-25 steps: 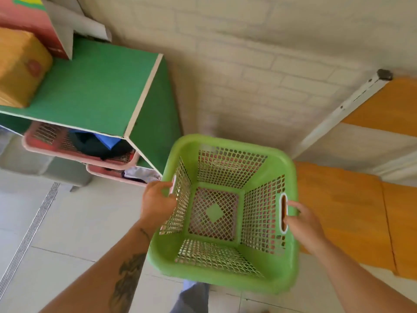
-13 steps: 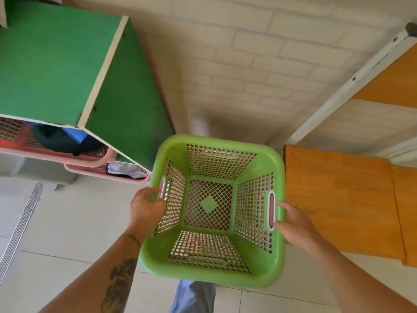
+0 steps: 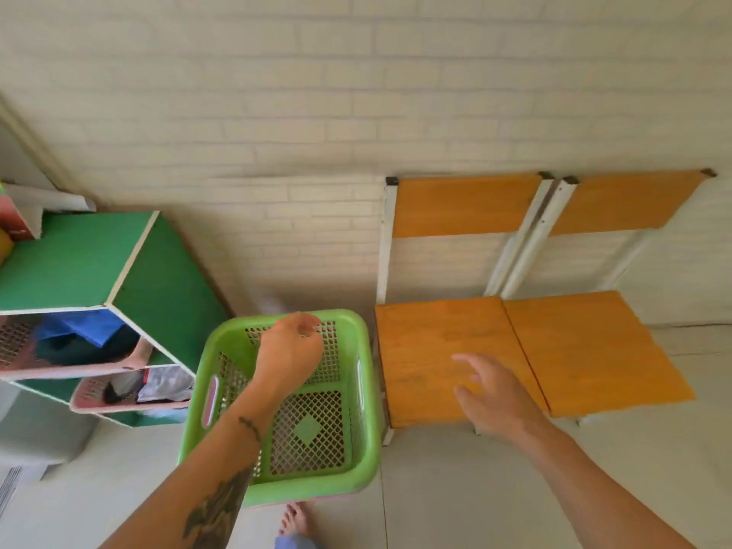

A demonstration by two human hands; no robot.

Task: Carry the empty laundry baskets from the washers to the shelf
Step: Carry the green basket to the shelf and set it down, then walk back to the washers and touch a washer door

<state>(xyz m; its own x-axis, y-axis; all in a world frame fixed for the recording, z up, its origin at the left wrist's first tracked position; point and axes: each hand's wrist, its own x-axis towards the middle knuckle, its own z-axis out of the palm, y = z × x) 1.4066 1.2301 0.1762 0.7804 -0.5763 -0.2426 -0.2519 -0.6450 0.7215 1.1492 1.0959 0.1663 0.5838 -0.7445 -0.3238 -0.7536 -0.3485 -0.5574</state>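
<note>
An empty green laundry basket (image 3: pixel 317 441) sits on the pale floor between the green shelf (image 3: pixel 79 259) and two orange chairs, close to the brick wall. My left hand (image 3: pixel 287 354) hovers over the basket's far rim with fingers loosely curled, holding nothing. My right hand (image 3: pixel 489 394) is spread open above the front of the nearer orange chair seat (image 3: pixel 427 342), clear of the basket.
The green shelf holds pink baskets (image 3: pixel 99 368) with clothes, one on each of two levels. Two orange chairs (image 3: pixel 586 350) with white frames stand side by side against the wall on the right. My bare foot (image 3: pixel 295 519) is just below the basket. Grey object (image 3: pixel 39 433) at lower left.
Both hands held the basket by its side handles before; now the basket rests on the floor and both hands have let go and lifted away. The view has pulled back.
</note>
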